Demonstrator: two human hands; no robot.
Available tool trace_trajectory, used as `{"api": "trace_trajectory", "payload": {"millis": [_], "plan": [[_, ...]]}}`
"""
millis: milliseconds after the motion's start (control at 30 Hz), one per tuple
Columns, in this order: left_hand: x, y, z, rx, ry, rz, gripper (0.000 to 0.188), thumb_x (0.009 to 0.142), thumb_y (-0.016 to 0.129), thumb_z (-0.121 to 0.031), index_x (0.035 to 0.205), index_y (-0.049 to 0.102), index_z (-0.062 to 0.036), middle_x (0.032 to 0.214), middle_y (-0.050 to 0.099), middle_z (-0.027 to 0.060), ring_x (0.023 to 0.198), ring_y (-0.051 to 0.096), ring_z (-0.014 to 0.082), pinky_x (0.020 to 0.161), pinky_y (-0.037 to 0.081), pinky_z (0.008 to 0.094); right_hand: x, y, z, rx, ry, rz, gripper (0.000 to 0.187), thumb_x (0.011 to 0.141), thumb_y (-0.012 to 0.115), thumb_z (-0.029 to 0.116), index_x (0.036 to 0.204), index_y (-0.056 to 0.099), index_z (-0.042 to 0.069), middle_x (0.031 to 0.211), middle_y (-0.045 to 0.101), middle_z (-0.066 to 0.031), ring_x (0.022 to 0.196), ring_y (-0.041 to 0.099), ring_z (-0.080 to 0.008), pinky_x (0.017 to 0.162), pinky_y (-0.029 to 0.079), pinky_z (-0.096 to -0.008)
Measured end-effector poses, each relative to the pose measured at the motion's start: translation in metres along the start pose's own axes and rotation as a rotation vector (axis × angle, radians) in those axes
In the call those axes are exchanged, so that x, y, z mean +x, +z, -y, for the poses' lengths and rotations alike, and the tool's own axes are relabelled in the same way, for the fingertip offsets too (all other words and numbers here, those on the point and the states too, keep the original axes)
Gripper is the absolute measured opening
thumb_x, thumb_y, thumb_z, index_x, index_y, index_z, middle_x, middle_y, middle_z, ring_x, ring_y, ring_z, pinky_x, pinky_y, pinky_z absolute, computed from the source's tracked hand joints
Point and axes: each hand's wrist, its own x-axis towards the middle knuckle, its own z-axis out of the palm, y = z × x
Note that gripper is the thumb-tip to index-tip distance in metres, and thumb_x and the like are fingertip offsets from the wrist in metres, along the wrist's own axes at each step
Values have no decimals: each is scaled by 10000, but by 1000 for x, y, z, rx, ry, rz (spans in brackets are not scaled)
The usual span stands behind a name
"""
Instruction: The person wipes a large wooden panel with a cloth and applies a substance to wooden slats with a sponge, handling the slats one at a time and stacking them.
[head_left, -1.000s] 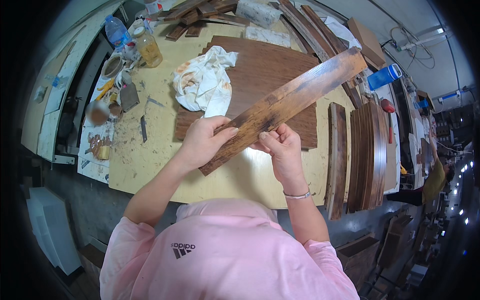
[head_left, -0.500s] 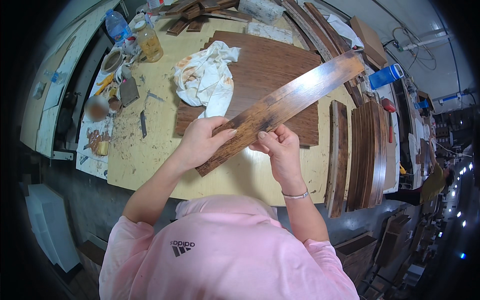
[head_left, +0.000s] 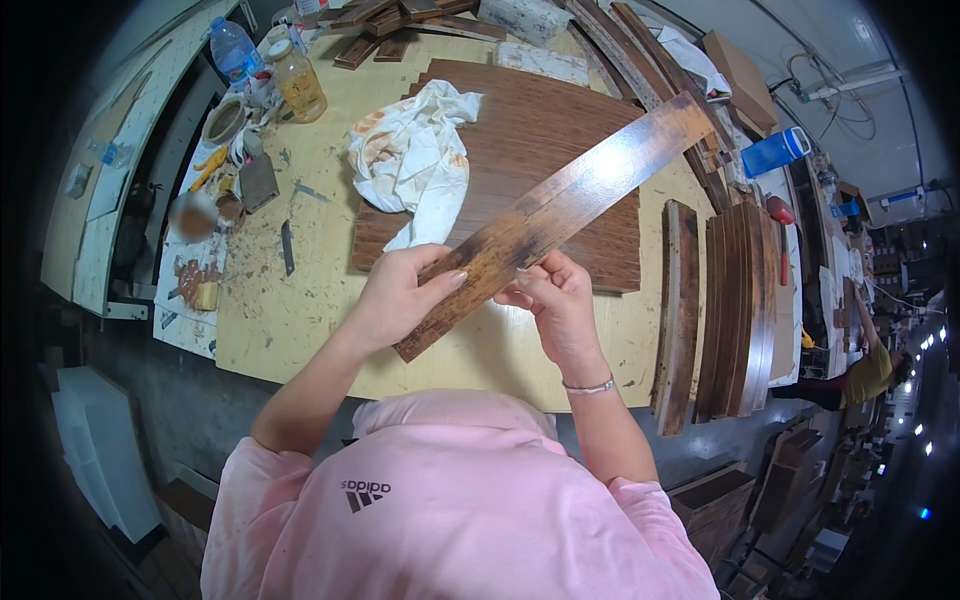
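Observation:
A long brown wooden plank point(head_left: 575, 195) with dark mottled patches and a glossy, light-catching face slants up to the right above the table. My left hand point(head_left: 408, 292) is closed round its near end, thumb on the top face. At the plank's lower right edge, my right hand point(head_left: 556, 298) has its thumb and bent fingers pinched against the wood; the fingertips are partly hidden. Beneath the plank lies a stack of wide brown boards point(head_left: 500, 120). A crumpled white cloth point(head_left: 412, 160) with orange-brown stains rests on that stack, just beyond my left hand.
Finished planks point(head_left: 738, 310) stand side by side at the table's right edge. On the left are a jar of yellowish liquid point(head_left: 298, 88), a water bottle point(head_left: 235, 52) and a yellow-handled tool point(head_left: 208, 168). A blue container point(head_left: 775, 152) is at right; another person point(head_left: 868, 370) is farther off.
The plank's far end has shifted slightly left and down, and its face has tilted, so the bright reflection sits elsewhere. My right thumb has slid from the top face toward the plank's edge.

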Motion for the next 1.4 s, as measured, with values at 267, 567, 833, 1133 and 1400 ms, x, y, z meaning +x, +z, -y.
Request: {"api": "trace_trajectory", "payload": {"millis": [267,567,833,1133,1400], "plan": [[-6,4,10,-6,34,-76,244,911,652,-96,1091,647,68,863,716,102,766,638,87,692,524,277,4,-6,-6,-15,67,11,240,890,525,-4,1116,575,-66,1012,682,-135,844,677,-177,770,585,-304],[-13,9,14,-42,0,-90,246,923,637,-38,1135,625,85,948,692,59,832,607,66,730,508,241,7,-4,-8,31,24,50,269,879,527,-13,1139,585,-53,1024,680,-121,852,663,-163,774,579,-306],[-18,13,28,-156,-15,-75,284,935,613,-23,1198,588,81,994,687,65,867,624,74,752,518,237,11,-4,-17,-24,34,25,224,884,622,39,1096,626,-33,986,693,-90,868,662,-146,756,564,-292],[-38,25,35,-537,-159,124,372,1021,520,-193,1296,520,57,1186,619,57,1050,568,109,932,461,286,51,-2,-2,17,-4,6,109,870,614,40,967,652,11,828,644,13,659,542,-41,662,503,-222],[0,-12,53,-561,17,-169,269,1013,519,-134,1216,579,33,1049,652,17,897,594,69,807,501,237,83,7,-14,4,59,61,167,956,546,126,1018,638,1,889,702,-122,752,695,-197,725,591,-319]]}}
